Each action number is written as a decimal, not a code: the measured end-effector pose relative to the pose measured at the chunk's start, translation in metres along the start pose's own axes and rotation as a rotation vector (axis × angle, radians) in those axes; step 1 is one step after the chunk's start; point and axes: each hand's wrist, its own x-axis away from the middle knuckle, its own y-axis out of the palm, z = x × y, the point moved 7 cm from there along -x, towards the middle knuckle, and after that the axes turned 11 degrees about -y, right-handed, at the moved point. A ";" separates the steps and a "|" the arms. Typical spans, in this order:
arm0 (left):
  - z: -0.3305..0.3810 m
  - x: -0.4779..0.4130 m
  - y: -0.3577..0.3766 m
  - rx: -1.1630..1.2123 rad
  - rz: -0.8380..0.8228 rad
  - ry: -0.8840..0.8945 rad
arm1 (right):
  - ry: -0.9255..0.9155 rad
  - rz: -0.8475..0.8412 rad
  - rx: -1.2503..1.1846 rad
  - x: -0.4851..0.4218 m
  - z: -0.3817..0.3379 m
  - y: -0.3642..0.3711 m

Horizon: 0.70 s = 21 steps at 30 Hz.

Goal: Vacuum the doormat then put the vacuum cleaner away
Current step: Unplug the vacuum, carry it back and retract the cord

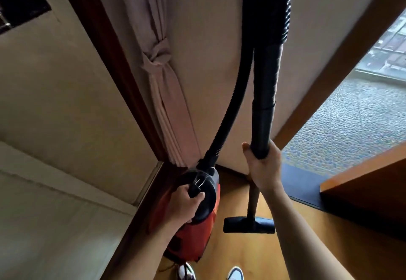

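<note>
While your left hand curls tight round the black carry handle on top of the red vacuum cleaner, your right hand wraps fully round the black wand, thumb on one side and fingers closed behind it. The canister hangs directly under your left grip, close to the wall corner and just below the tied curtain. The floor head dangles well beneath your right grip, above the wooden floor. From the canister's nose, just beyond your left knuckles, the ribbed hose climbs past your right hand and out of view overhead. Expect the canister to be the heavy part: it looks like a dense, rigid body, best carried by that handle alone. The wand is stiff and probably light, but it is smooth plastic and could slide through your palm, so grip it near a joint. The hose is soft and springy; it will tug sideways on both grips and may snag the curtain.
</note>
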 end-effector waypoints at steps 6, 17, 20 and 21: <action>-0.054 -0.042 -0.004 0.044 -0.004 -0.109 | -0.017 -0.029 -0.067 0.011 0.024 0.042; -0.155 -0.117 0.029 0.067 -0.004 -0.220 | 0.004 -0.103 -0.188 0.043 0.130 0.126; -0.191 -0.150 0.044 0.111 -0.003 -0.233 | -0.014 -0.102 -0.212 0.051 0.165 0.150; -0.202 -0.162 0.050 0.125 -0.003 -0.236 | -0.016 -0.100 -0.219 0.054 0.176 0.159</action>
